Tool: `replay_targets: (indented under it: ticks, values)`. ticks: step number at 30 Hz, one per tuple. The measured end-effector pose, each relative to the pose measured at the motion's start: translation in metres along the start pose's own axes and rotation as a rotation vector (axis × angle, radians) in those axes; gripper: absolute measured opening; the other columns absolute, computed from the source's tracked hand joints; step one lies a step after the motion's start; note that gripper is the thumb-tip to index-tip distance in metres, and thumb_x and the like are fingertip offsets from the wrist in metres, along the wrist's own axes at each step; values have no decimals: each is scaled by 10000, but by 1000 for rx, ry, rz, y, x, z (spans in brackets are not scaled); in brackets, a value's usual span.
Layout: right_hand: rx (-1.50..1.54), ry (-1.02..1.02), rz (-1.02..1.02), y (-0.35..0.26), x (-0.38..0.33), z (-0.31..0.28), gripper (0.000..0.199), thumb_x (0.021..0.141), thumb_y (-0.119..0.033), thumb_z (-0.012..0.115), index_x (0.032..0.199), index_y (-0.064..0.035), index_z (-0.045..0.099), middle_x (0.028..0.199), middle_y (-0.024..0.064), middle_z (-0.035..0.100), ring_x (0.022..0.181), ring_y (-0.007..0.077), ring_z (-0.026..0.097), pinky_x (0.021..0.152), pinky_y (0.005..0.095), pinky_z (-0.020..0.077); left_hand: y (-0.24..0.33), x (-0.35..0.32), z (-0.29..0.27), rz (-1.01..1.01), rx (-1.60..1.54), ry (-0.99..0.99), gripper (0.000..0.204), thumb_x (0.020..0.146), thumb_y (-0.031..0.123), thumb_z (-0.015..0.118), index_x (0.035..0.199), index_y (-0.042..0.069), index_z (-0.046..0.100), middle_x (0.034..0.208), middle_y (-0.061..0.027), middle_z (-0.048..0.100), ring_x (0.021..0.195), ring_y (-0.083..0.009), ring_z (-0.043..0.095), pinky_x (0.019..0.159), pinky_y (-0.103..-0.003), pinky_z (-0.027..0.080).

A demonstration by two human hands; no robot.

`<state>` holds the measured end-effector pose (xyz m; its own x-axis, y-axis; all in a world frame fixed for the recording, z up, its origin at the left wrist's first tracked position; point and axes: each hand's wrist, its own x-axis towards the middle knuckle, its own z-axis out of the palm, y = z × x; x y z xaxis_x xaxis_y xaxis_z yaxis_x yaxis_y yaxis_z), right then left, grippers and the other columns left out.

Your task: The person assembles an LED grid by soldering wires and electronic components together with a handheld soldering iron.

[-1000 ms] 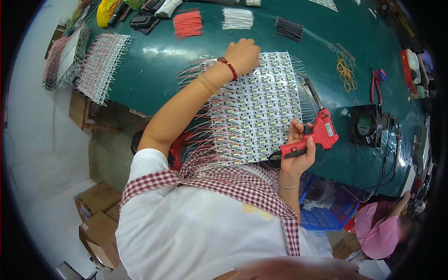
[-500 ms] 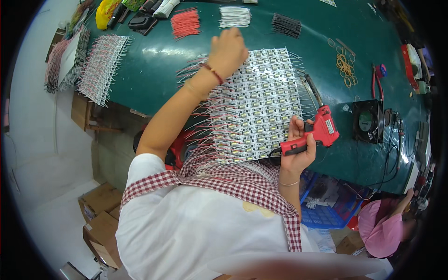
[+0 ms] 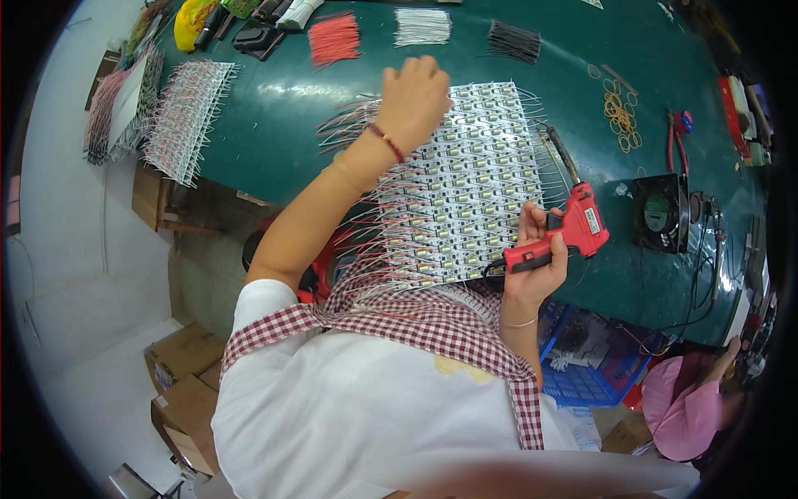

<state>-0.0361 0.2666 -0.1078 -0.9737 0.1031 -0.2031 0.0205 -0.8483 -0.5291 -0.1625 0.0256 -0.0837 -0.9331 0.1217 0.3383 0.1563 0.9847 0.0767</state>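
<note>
A panel of small white circuit boards [image 3: 465, 179] in rows lies in front of me. Red and white wires [image 3: 353, 125] stick out along its left side, and more wires stand off its right side. My left hand [image 3: 416, 101] is over the panel's far left corner, fingers curled down and closed; its fingertips are hidden, so I cannot make out what they hold. In my right hand [image 3: 536, 279] is a red soldering gun [image 3: 582, 224], gripped by its handle beside the panel's right edge. Its metal tip [image 3: 562, 154] points away from me, toward the far side.
Bundles of red wires [image 3: 334, 39], white wires [image 3: 422, 27] and black wires [image 3: 513, 41] lie across the green table [image 3: 283, 125]. Another wired panel [image 3: 189, 121] rests at the left. Rubber bands [image 3: 619, 116], pliers [image 3: 677, 145] and a black fan [image 3: 661, 214] are right; a blue basket [image 3: 594, 382] stands below.
My left hand has come slightly down toward the panel, its fingers now lower over the far left corner. My right hand keeps hold of the soldering gun. The whole view has shifted slightly.
</note>
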Motion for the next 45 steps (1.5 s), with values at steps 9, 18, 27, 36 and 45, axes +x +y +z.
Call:
replay_targets:
  ticks: [9, 18, 27, 36, 45]
  values:
    - [23, 12, 2, 1, 0, 4, 377, 873, -133, 526, 1194, 32, 422, 1033, 222, 578, 1142, 346, 517, 1128, 453, 263, -1, 14, 21, 92, -124, -227, 97, 733, 191, 667, 716, 99, 642, 924, -9, 530, 953, -207, 486, 758, -405, 378]
    - [34, 2, 10, 3, 0, 6, 379, 871, -137, 537, 1191, 30, 425, 1031, 221, 580, 1129, 345, 522, 1130, 458, 254, -10, -9, 8, 55, -203, 64, 63, 705, 95, 633, 658, 74, 597, 974, -20, 558, 925, -225, 505, 748, -400, 378]
    - [-48, 35, -4, 5, 3, 7, 375, 878, -164, 500, 1197, 9, 405, 1006, 212, 614, 1122, 355, 531, 1110, 471, 257, -19, -40, 4, -195, -74, 133, 83, 673, 114, 649, 633, 75, 588, 1056, -23, 567, 961, -234, 504, 768, -443, 342]
    - [-30, 35, 4, 7, 0, 10, 371, 884, -174, 495, 1193, 12, 409, 1012, 221, 611, 1129, 357, 526, 1113, 466, 251, 17, -17, -10, 97, -159, -119, 148, 699, 198, 711, 770, 115, 611, 1030, -19, 534, 1014, -215, 482, 838, -409, 340]
    - [-2, 51, 5, 8, 0, 10, 386, 884, -175, 497, 1206, 13, 398, 1024, 224, 609, 1138, 364, 526, 1111, 462, 251, 3, -19, -22, -42, -251, -27, 136, 698, 174, 706, 687, 91, 599, 990, -16, 568, 990, -214, 488, 820, -394, 332]
